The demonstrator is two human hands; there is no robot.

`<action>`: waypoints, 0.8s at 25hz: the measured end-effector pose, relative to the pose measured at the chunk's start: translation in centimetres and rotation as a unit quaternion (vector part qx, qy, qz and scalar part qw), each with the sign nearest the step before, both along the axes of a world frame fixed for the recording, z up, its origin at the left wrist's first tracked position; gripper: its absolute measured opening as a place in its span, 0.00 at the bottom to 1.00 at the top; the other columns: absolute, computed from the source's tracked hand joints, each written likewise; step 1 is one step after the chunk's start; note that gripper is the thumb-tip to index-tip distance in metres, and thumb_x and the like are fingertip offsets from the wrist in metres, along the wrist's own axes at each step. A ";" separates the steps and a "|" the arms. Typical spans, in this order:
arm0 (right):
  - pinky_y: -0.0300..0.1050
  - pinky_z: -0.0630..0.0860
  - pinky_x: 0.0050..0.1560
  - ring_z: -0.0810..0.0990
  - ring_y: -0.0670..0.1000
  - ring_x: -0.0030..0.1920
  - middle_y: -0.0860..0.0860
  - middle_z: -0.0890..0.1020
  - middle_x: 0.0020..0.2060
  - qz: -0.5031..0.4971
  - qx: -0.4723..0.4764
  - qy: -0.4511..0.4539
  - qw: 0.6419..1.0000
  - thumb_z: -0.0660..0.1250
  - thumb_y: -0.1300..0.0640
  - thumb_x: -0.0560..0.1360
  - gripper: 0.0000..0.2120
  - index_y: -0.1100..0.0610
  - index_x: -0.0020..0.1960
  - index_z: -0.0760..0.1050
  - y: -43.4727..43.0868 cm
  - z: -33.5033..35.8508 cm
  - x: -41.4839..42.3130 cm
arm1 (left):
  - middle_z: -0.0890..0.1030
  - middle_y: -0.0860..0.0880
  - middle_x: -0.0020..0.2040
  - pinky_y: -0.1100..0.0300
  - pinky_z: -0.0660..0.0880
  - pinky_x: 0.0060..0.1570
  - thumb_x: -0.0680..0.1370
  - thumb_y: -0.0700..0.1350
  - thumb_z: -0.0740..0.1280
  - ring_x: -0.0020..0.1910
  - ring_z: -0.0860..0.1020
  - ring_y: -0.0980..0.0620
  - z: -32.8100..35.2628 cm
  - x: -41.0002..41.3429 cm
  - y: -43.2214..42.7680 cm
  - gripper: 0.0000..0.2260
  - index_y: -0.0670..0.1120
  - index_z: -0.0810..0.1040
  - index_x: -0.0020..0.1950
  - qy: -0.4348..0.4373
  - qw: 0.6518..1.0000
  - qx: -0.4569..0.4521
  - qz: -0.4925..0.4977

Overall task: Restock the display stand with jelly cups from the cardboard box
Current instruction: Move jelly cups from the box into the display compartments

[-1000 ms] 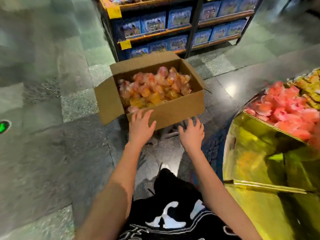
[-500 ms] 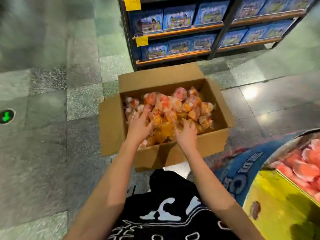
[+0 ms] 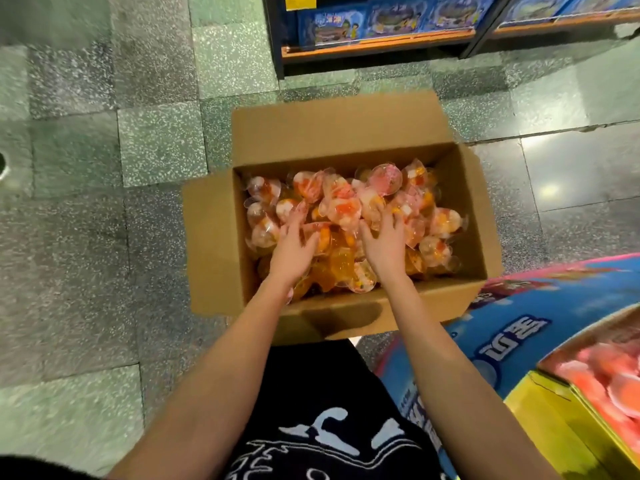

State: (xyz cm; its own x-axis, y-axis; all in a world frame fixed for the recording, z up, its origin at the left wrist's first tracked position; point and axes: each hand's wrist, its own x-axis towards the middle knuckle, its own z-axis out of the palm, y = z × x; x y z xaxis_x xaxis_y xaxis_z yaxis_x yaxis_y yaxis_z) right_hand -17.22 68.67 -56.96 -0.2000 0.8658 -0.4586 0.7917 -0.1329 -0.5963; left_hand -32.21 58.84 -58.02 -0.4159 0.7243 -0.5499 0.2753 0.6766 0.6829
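An open cardboard box (image 3: 214, 244) stands on the floor in front of me, filled with several clear jelly cups (image 3: 384, 180) in pink, red and orange. Both my hands are inside it, palms down on the pile with fingers spread. My left hand (image 3: 294, 242) rests on cups in the left middle. My right hand (image 3: 386, 239) lies on cups just right of centre. Neither hand has closed around a cup. The display stand (image 3: 540, 407), blue and yellow, is at the lower right with pink jelly cups (image 3: 606, 375) in its top.
A dark shelf unit (image 3: 377, 46) with blue boxed goods stands beyond the box. Speckled grey-green floor tiles (image 3: 104, 237) surround the box on the left and far side. My dark printed clothing (image 3: 329, 427) fills the bottom centre.
Both hands went from the box's near outer wall into the box and now lie further in on the cups. The view tilted down, nearer the box.
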 end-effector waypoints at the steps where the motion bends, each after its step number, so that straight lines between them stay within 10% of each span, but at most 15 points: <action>1: 0.53 0.61 0.73 0.56 0.57 0.77 0.56 0.56 0.77 0.006 0.000 -0.005 1.000 0.60 0.43 0.81 0.27 0.48 0.77 0.59 0.3 -0.5 -0.2 | 0.58 0.52 0.79 0.44 0.69 0.68 0.81 0.60 0.59 0.74 0.65 0.45 -0.7 0.2 0.1 0.27 0.61 0.52 0.78 0.006 0.999 -0.033 -0.002; 13: 0.65 0.57 0.72 0.60 0.64 0.73 0.61 0.68 0.71 0.107 -0.025 -0.100 0.989 0.51 0.29 0.76 0.26 0.35 0.73 0.58 6.9 -6.6 -2.0 | 0.53 0.46 0.80 0.49 0.62 0.70 0.78 0.64 0.60 0.77 0.58 0.45 -4.3 3.2 3.4 0.32 0.58 0.54 0.79 -0.105 0.974 -0.049 0.194; 20: 0.62 0.65 0.70 0.71 0.56 0.68 0.50 0.73 0.69 0.142 -0.110 -0.005 0.984 0.54 0.30 0.77 0.28 0.42 0.72 0.62 7.2 -6.4 -2.1 | 0.60 0.45 0.77 0.47 0.62 0.68 0.77 0.69 0.58 0.75 0.59 0.41 -5.4 3.4 5.3 0.29 0.61 0.60 0.75 -0.133 0.971 -0.049 0.191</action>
